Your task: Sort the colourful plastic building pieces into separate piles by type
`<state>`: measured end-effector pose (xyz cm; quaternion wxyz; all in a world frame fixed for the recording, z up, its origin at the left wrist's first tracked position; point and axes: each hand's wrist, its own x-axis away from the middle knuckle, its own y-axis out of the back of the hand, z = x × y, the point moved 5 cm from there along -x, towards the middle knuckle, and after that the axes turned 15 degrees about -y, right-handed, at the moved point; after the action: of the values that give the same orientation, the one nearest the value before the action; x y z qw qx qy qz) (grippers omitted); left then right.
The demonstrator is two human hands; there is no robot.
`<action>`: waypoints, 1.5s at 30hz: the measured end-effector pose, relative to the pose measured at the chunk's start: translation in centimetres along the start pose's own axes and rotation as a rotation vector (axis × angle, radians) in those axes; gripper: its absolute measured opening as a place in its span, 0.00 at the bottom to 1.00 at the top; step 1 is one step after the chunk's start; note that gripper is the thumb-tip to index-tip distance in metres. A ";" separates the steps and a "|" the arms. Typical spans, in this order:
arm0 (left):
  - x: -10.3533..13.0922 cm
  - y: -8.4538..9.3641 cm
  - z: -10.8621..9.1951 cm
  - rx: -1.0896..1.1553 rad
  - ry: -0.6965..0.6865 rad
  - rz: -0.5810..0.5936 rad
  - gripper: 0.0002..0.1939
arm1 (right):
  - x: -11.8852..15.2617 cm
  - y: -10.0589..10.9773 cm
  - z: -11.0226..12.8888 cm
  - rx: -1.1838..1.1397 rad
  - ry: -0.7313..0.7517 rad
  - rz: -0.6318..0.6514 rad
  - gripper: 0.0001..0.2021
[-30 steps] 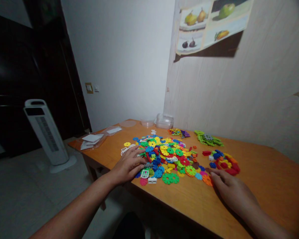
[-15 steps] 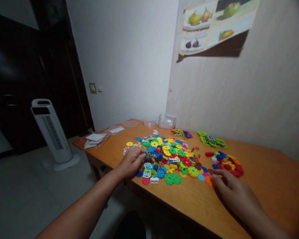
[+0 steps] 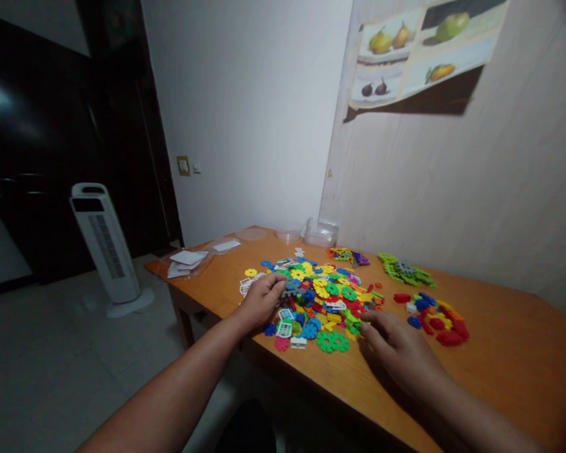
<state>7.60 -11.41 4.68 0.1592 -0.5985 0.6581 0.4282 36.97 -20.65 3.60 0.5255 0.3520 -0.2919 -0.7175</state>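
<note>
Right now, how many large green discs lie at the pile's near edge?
2: the left disc lies right of the white block, the right disc directly beside it, toward the right hand. More may be hidden in the pile or behind that hand.

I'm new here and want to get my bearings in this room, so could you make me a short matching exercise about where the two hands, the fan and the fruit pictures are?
Things:
1. Left hand
2. Tower fan
3. Right hand
4. Fruit pictures

Places:
A. At the right side of the pile of coloured pieces
B. Up on the wall
C. At the left side of the pile
D. Standing on the floor

Right pairs: 1-C, 2-D, 3-A, 4-B
</note>
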 end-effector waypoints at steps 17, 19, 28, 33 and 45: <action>0.3 -2.5 0.5 0.306 0.197 -0.021 0.16 | -3.5 -5.3 9.2 -0.059 0.213 0.021 0.17; 0.5 -2.7 0.3 0.329 0.214 -0.002 0.18 | -3.7 -5.7 9.3 -0.083 0.216 0.030 0.13; 0.2 -3.3 -0.5 0.364 0.206 -0.029 0.19 | -4.0 -5.1 9.1 -0.024 0.290 0.021 0.10; 0.4 -1.7 -1.6 0.069 0.037 0.002 0.27 | -5.6 -3.0 8.2 0.096 0.275 -0.032 0.14; 3.6 0.0 -1.5 -0.497 -0.286 0.631 0.69 | -16.8 4.7 -2.3 0.307 -0.201 -0.266 0.18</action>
<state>7.23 -14.88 2.98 -0.0388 -0.3223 0.6571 0.6803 44.75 -5.93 9.29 0.3349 0.3902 -0.3996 -0.7589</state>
